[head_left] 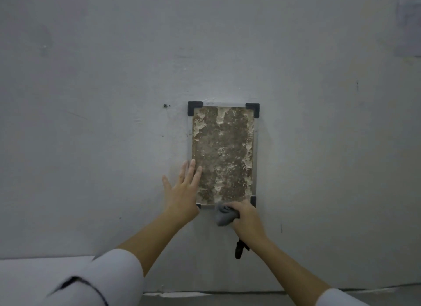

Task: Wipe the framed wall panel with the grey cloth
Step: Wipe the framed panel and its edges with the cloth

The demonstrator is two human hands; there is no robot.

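Note:
The framed wall panel [223, 150] hangs upright on the grey wall, a mottled brown and cream surface with black corner brackets. My left hand [182, 191] lies flat with fingers spread over the panel's lower left edge. My right hand [245, 216] grips the bunched grey cloth [224, 215] at the panel's bottom edge, near the lower right corner. The cloth covers part of the bottom frame strip.
A small black object [240, 248] hangs below my right wrist. A dark screw or hole [165, 105] sits in the wall left of the panel's top. A white surface [34, 276] lies at the lower left. The wall meets the floor along the bottom.

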